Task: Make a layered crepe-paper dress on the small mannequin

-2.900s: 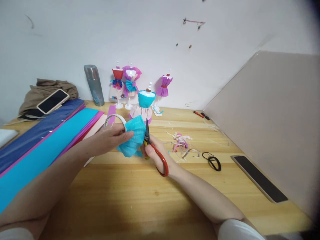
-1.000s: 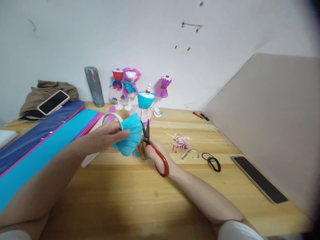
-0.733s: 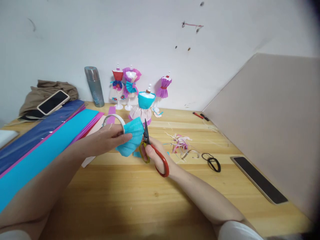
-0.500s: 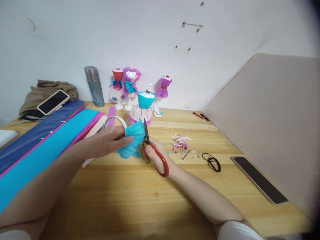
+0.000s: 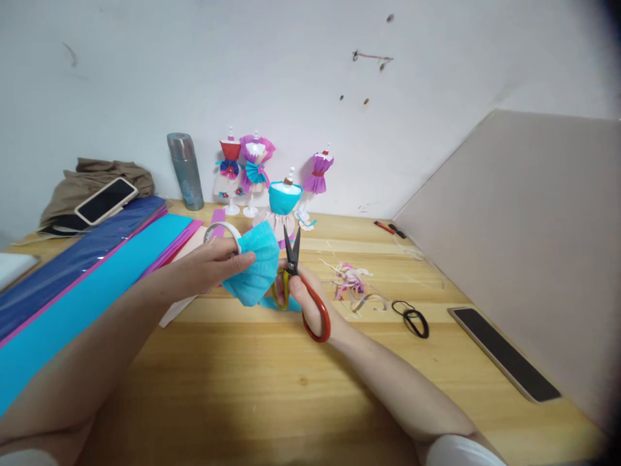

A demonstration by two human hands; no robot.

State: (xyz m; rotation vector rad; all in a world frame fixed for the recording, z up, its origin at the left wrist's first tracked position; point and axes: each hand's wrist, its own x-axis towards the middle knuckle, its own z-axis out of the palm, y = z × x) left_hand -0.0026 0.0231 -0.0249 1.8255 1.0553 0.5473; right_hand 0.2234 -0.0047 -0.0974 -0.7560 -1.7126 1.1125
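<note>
Pinched in my left hand [image 5: 216,262] is a pleated piece of turquoise crepe paper [image 5: 257,265], fanned out toward the right. A white ring like a tape roll [image 5: 233,232] sits at the same hand, its far side hidden behind the fingers. My right hand [image 5: 309,298] grips scissors [image 5: 292,264] with one red and one yellow handle. Their dark blades are spread, point away from me and stand just right of the paper's edge, apart from it. Another turquoise scrap [image 5: 294,304] lies on the table beneath.
Mini dress forms in paper dresses [image 5: 285,199] stand along the wall, beside a flask [image 5: 187,175]. Coloured paper sheets [image 5: 121,259] cover the left, near a phone [image 5: 107,200]. Paper scraps [image 5: 352,278], black bands [image 5: 412,318] and a dark flat slab [image 5: 504,353] lie right.
The scissors have moved off the paper's edge to the right, and their blades have spread wider. The turquoise paper has shifted slightly left and fans out more.
</note>
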